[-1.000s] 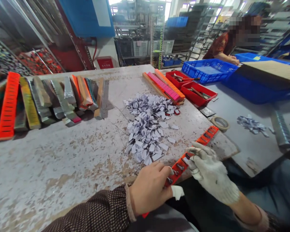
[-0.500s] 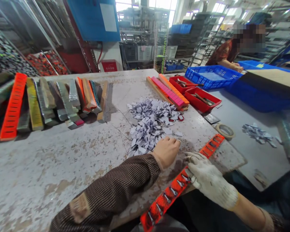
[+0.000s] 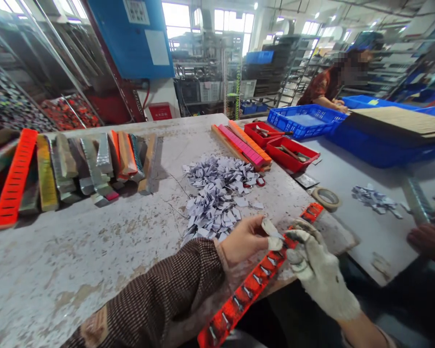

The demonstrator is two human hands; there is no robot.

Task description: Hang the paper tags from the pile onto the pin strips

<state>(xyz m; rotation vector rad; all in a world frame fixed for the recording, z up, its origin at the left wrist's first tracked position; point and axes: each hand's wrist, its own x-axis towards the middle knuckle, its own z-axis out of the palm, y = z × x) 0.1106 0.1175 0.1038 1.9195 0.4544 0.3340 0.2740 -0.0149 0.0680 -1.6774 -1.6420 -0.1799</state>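
Note:
An orange-red slotted strip [image 3: 264, 278] lies slantwise along the table's front edge, with several small metal pieces set in a row in its slots. My left hand [image 3: 248, 239] is bare except for white covers on thumb and forefinger. Those two fingers pinch close together above the strip's middle, and what lies between them is too small to make out. My right hand [image 3: 317, 270], in a white knitted glove with dark-stained fingertips, bends its fingers over the same stretch of strip, almost touching the left. Its grip is partly hidden. Beyond them spreads a pile of small white paper pieces [image 3: 215, 188].
Slotted bars [image 3: 101, 166] line the left side. Pink and orange bars [image 3: 242, 145] lie behind the pile, beside red bins [image 3: 293, 157] of tools. A tape roll [image 3: 326, 198] sits right. Another person [image 3: 322, 89] works beyond blue crates [image 3: 306, 121]; someone's hand [image 3: 429, 237] shows at the right edge.
My left hand has moved from beside the paper pile to the strip, fingers now turned toward my right hand. My gloved fingers have curled in closer over the strip. The view has shifted slightly.

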